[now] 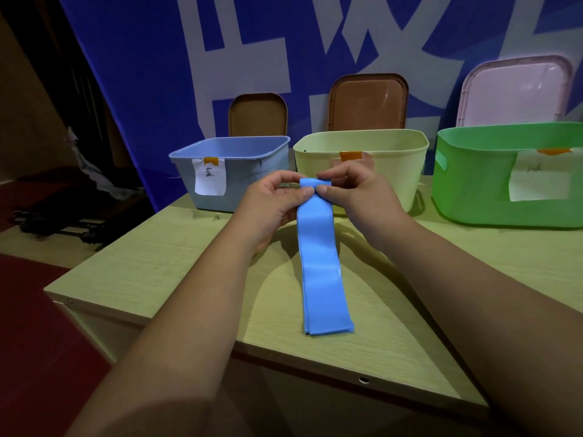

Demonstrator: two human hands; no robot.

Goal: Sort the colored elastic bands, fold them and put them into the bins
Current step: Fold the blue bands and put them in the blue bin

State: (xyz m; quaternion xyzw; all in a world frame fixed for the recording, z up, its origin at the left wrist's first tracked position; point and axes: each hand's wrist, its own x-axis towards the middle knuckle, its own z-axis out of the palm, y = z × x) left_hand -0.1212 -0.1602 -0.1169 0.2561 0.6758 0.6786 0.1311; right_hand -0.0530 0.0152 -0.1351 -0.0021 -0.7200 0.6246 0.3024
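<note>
Both hands are meeting over the middle of the tabletop (176, 266), each pinching the far end of a blue elastic band (318, 263). The left hand (268, 203) is curling its fingers over the band's left top corner, with the thumb pressing on the face of the band. The right hand (359, 193) is doing the same at the right top corner, so the two thumbs are sitting almost tip to tip. The far end of the band is being held up off the tabletop and is bending over at the fingertips. The rest is hanging and running back towards the near edge, where its layered near end is lying flat on the tabletop.

Three open bins are standing in a row along the far side of the tabletop. The blue bin (249, 171) is sitting at the left, wearing a white paper label (209, 181) held by orange tape. The pale yellow bin (394, 159) is standing in the middle, right behind the hands. The green bin (473, 184) is standing at the right, with its own paper label (539, 181). What the bins are holding cannot be told from this angle.

Behind the bins, three lids are leaning upright against a blue banner (135, 74): a small brown lid (258, 115), a larger brown lid (367, 100) and a pink lid (514, 89).
</note>
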